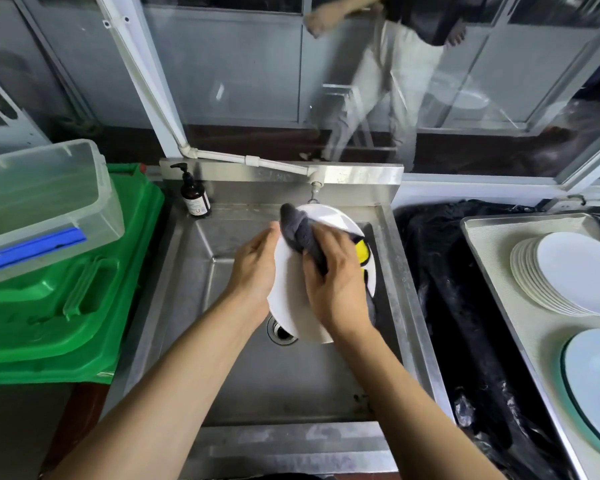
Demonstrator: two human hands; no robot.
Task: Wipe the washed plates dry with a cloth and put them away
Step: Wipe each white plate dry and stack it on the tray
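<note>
One view only: the head camera, looking down over the sink (326, 386).
Plate in hand: one white plate (291, 289), held tilted above the drain (280, 331), near the middle of the frame.
Left hand (253, 268): at 9 o'clock of the plate, you brace its rim — fingers look fairly straight along the edge.
Right hand (336, 282): you press a grey cloth (300, 233) against the plate's face, fingers curled over the cloth.
Handling: stiff, smooth and probably still wet — so slippery. Judged breakable; whether ceramic or melamine you cannot tell. Hold it by the rim, opposite sides.
Cloth: one, soft, bunches easily.
Yellow item (362, 252): one, at 3 o'clock behind the plate, possibly a sponge.
Stack (555, 275): on the tray (482, 237) at 3 o'clock, roughly eight white plates; edges too tight to count surely.
Green-rimmed plate (596, 382): one, at 4 o'clock.
</note>
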